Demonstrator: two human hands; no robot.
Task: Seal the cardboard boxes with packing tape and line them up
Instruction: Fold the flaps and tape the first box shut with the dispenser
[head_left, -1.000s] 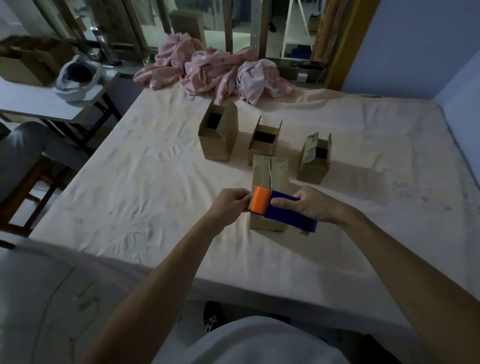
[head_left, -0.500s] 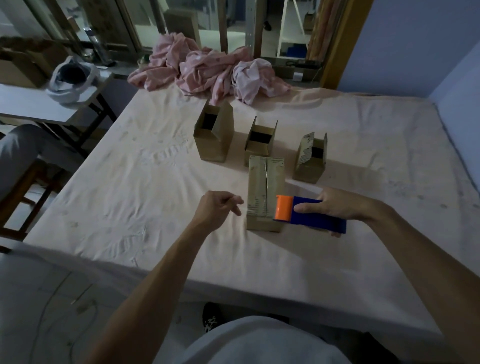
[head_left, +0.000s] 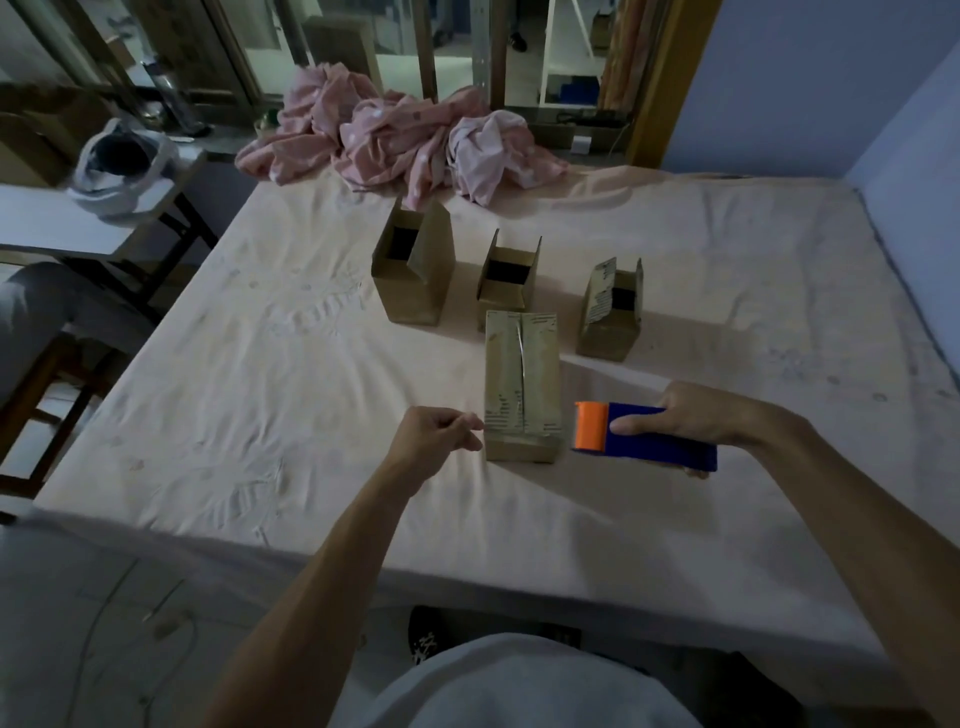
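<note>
A closed cardboard box lies near the front of the cloth-covered table, its top seam unsealed. My right hand grips a blue tape dispenser with an orange head, just right of that box. My left hand hovers at the box's near left corner, thumb and forefinger pinched together on what looks like the end of clear tape; the tape itself is barely visible. Behind stand three open boxes: a tall one, a small one and one further right.
A heap of pink cloth lies at the table's far edge. A side table with a white bag stands to the left, beside a wooden chair. A blue wall borders the right.
My hands met at the dispenser's orange head over the closed box, then drew apart. The dispenser moved right of the box and my left hand moved to the box's left corner.
</note>
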